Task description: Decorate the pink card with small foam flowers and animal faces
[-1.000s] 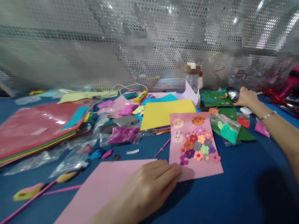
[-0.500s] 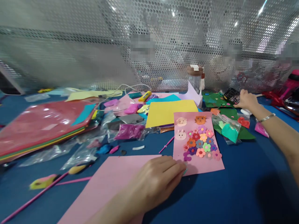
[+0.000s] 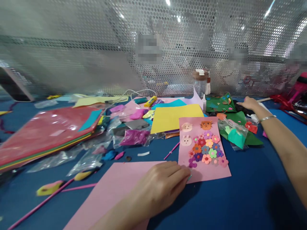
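My left hand point(image 3: 163, 187) rests with curled fingers on a large pink sheet point(image 3: 115, 188), its fingertips at the lower left corner of a pink card point(image 3: 211, 172). A small green bit shows at those fingertips; I cannot make out what it is. The card carries several foam flowers point(image 3: 206, 150) and three animal faces. My right hand point(image 3: 248, 103) reaches to the back right and lies flat, fingers stretched, on a dark object beside green felt point(image 3: 218, 103). A bracelet is on that wrist.
A yellow sheet point(image 3: 172, 116) lies behind the card, a bag of green pieces point(image 3: 233, 131) to its right. A stack of wrapped foam sheets point(image 3: 45, 131) fills the left. A jar point(image 3: 200, 81) stands against the perforated metal wall point(image 3: 96, 48). Small bags and pink sticks point(image 3: 171, 150) are scattered about.
My right hand, which held a dark object lifted half a second ago, has come down flat at the back right. My left hand has stayed at the card's corner.
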`<state>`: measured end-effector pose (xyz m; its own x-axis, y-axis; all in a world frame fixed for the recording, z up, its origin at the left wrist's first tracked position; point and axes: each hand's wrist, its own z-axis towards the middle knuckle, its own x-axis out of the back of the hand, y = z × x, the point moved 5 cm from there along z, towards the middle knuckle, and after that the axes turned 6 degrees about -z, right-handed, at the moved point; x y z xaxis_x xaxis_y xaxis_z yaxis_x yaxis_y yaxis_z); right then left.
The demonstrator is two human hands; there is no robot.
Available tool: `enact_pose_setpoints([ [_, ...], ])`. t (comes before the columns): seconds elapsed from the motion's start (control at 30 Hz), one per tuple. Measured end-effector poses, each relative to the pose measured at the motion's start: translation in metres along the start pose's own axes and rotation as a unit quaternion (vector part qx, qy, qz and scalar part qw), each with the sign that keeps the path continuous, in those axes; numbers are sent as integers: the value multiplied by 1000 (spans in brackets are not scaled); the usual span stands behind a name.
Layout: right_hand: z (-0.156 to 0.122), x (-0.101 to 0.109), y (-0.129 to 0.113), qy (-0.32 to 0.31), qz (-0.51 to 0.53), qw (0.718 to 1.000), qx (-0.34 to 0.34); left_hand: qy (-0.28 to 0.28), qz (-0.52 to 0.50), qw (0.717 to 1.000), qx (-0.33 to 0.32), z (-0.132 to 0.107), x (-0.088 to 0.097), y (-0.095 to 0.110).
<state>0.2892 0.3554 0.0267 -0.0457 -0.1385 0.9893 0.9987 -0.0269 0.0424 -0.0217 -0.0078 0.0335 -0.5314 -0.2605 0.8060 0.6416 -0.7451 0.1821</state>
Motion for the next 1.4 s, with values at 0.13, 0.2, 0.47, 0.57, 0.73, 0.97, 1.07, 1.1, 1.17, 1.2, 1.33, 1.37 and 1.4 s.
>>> enact_pose_setpoints([
  [0.13,-1,-6,-13,-5,4,1000,8,1,-6,1000,-2,1,1,1],
  [0.2,-3,-8,-18,-4,5,1000,10,-6,-11,1000,0,1,0,1],
  [0.47,-8,-9,-24,15,6,1000,4,-17,-4,1000,8,1,-1,0],
  [0.57,-14,-8,-23,32,7,999,2,-17,-1,1000,6,1,0,0],
  [0.73,-27,-8,-13,27,2,1000,4,-24,-8,1000,8,0,-2,-1],
  [0.97,-34,-10,-17,31,-42,999,8,-29,-5,1000,7,0,-2,0],
  [1.07,-34,-11,-19,28,-45,999,6,-32,-8,999,10,1,-2,0],
  [1.1,-34,-11,-20,27,-47,999,7,-39,-11,999,11,1,-3,0],
  [1.17,-34,-13,-20,28,-50,998,11,-46,-17,999,11,0,-5,-1],
  [1.2,-33,-13,-20,28,-52,998,14,-43,-19,999,11,0,-6,-2],
  [1.33,-30,-15,-19,37,-58,997,18,0,-16,1000,18,0,-4,-4],
  [1.37,-29,-15,-18,42,-58,997,15,7,-14,1000,18,0,-3,-4],
  [1.4,-29,-14,-18,49,-58,997,10,12,-12,1000,16,1,-2,-4],
])
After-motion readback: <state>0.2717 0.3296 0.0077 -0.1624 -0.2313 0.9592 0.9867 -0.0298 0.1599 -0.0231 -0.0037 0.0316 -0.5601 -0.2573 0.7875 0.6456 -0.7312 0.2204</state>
